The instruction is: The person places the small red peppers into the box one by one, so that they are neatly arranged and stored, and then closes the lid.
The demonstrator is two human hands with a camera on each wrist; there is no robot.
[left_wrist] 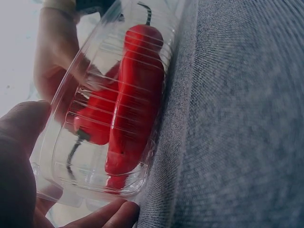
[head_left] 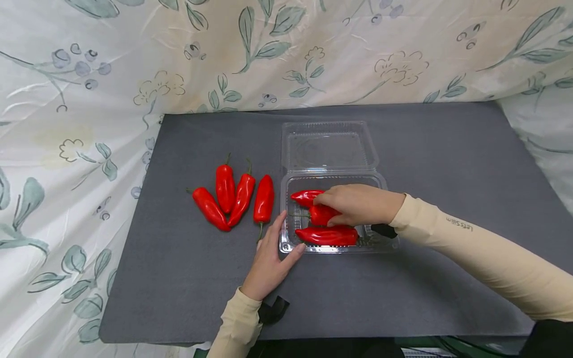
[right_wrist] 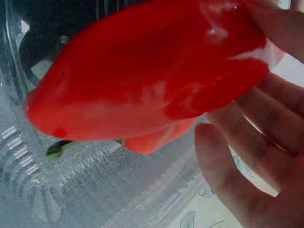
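Note:
My right hand (head_left: 358, 204) reaches into the near half of a clear plastic clamshell box (head_left: 286, 209). Its thumb and fingers grip the middle red chili pepper (head_left: 321, 216), seen large in the right wrist view. Another red pepper (head_left: 306, 198) lies beyond it in the box, and a long one (head_left: 327, 236) lies along the near wall. My left hand (head_left: 268, 266) rests at the box's near left corner, thumb and fingers spread and fairly straight. The left wrist view shows two peppers through the clear wall. Part of the gripped pepper is hidden under my right hand.
Left of the box, several red peppers (head_left: 226, 189) lie on the grey table (head_left: 447, 159), one (head_left: 264, 199) close to the left hand. The clear lid (head_left: 329, 146) lies folded back behind the box. Floral cloth (head_left: 335, 54) hangs behind the table.

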